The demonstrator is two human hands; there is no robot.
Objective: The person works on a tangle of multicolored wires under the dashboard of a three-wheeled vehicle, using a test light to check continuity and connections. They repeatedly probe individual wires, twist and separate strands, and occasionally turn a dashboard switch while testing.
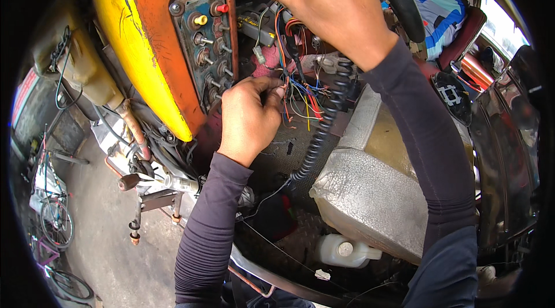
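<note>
Pinching with left hand, thumb to forefinger, at tangle of thin, multicoloured, plastic-coated wires, right of orange, toggle-studded console. Looks loose, splayed; runs roughly up-down, fanning downward at tips. With right hand above, thumb spread; cannot tell remaining fingers.

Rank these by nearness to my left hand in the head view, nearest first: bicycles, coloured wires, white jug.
1. Coloured wires: at the left hand's fingertips.
2. White jug: below and to the right.
3. Bicycles: far left, beyond the vehicle.
</note>
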